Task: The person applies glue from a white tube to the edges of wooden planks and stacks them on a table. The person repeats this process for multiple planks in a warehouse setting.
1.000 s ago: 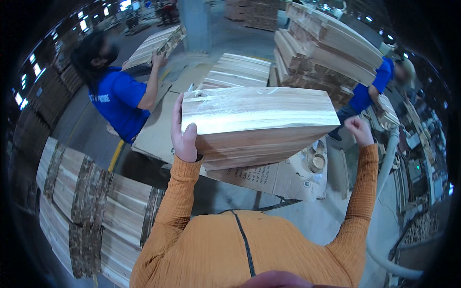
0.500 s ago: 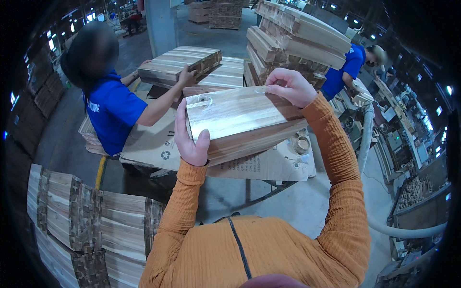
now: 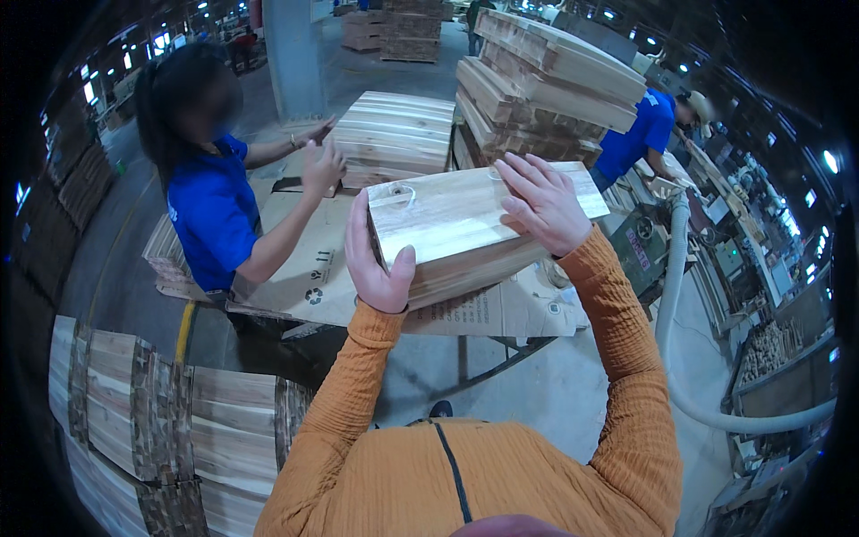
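A stack of pale wooden boards (image 3: 456,215) lies in front of me on a cardboard-covered table. My left hand (image 3: 380,268) grips its left end, thumb at the near edge and fingers along the end. On the top board, a chalk-like loop surrounds a dark knot close to that hand. My right hand (image 3: 548,208) rests flat on the upper face toward the right, fingers stretched out, and partly hides another pale mark. I see no tool in either hand.
Across the table, a co-worker in blue (image 3: 210,201) has both hands beside another board stack (image 3: 394,125). A taller wood pile (image 3: 546,85) rises behind mine. More boards (image 3: 233,412) stand low at left. A pale hose (image 3: 676,268) curves down at right.
My right hand has gone from a pinch at the far edge to lying flat on the board. The co-worker's lifted bundle now sits on the far stack, and their hands have let go.
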Demonstrator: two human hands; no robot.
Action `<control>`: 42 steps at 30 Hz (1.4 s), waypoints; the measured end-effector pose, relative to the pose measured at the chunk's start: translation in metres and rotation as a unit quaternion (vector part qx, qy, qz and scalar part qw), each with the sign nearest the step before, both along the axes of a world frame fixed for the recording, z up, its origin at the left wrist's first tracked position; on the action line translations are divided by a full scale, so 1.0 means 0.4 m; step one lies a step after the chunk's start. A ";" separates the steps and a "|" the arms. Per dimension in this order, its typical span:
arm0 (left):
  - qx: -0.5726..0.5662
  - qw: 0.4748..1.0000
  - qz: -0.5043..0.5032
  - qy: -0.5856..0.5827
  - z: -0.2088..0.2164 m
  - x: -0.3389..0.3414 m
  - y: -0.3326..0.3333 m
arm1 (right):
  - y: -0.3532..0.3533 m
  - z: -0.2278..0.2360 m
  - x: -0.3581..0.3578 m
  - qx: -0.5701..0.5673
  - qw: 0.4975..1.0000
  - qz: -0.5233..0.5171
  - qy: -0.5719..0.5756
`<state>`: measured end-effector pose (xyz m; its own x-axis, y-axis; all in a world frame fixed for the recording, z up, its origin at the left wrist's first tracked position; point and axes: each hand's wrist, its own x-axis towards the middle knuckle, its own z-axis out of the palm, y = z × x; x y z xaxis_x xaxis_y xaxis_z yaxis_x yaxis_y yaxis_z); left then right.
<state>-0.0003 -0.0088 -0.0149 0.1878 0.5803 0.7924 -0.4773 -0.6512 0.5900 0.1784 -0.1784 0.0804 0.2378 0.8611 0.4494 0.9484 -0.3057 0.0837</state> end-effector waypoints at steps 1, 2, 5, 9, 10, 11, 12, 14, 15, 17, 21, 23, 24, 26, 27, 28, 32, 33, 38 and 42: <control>0.002 1.000 -0.001 0.001 0.000 0.001 0.000 | 0.004 0.004 -0.010 -0.018 1.000 -0.014 0.015; 0.003 1.000 -0.001 0.002 0.003 0.003 0.001 | 0.002 0.003 -0.009 -0.013 0.999 -0.015 0.027; 0.030 0.999 -0.001 0.017 0.008 -0.004 0.005 | -0.002 -0.007 -0.006 0.008 0.999 -0.015 0.050; 0.019 0.999 0.011 0.026 0.005 -0.010 -0.002 | 0.003 -0.012 -0.025 0.010 0.999 -0.035 0.041; 0.018 1.000 0.009 0.021 0.004 -0.010 -0.005 | 0.002 -0.011 -0.036 0.000 0.998 -0.048 0.037; 0.016 1.000 0.008 0.018 0.005 -0.009 -0.006 | 0.004 -0.011 -0.038 -0.002 0.998 -0.048 0.041; 0.014 1.000 0.006 0.014 0.005 -0.007 -0.007 | 0.008 -0.010 -0.035 -0.005 0.998 -0.048 0.045; 0.019 1.000 0.011 0.010 0.004 -0.004 -0.003 | 0.008 -0.010 -0.031 0.006 0.998 -0.036 0.060; 0.021 1.000 0.013 0.009 0.003 -0.003 -0.003 | 0.004 -0.012 -0.029 0.017 0.997 -0.023 0.071; 0.020 1.000 0.014 0.015 0.005 -0.005 -0.006 | -0.001 -0.007 -0.027 0.012 0.998 -0.015 0.062; 0.029 0.999 0.016 0.008 0.009 -0.009 -0.007 | -0.007 -0.007 -0.040 -0.032 0.999 -0.035 0.003; 0.024 1.000 0.015 0.012 0.009 -0.007 -0.008 | -0.007 -0.010 -0.041 -0.017 0.999 -0.034 0.009; 0.021 1.000 0.014 0.014 0.008 -0.005 -0.007 | -0.006 -0.015 -0.035 0.003 0.999 -0.027 0.026; 0.028 0.999 0.019 0.016 0.004 -0.003 -0.003 | -0.003 -0.023 -0.023 0.042 0.998 -0.013 0.050; 0.031 0.999 0.022 0.016 0.003 -0.002 -0.001 | 0.000 -0.025 -0.015 0.060 0.997 -0.005 0.057; 0.031 0.999 0.020 0.014 0.003 -0.001 0.001 | 0.004 -0.024 -0.016 0.076 0.995 0.004 0.065; 0.034 0.999 0.019 0.012 0.004 0.000 0.003 | -0.002 -0.020 -0.018 0.023 0.999 -0.002 0.030; 0.035 0.999 0.021 0.015 0.004 0.000 0.003 | -0.002 -0.020 -0.014 0.021 0.999 -0.003 0.032; 0.035 0.999 0.009 -0.012 0.004 0.006 0.002 | -0.016 -0.018 -0.004 0.073 0.994 0.033 0.080; 0.035 0.999 0.012 -0.008 0.002 0.005 0.007 | -0.036 -0.013 -0.010 0.019 0.999 0.013 0.045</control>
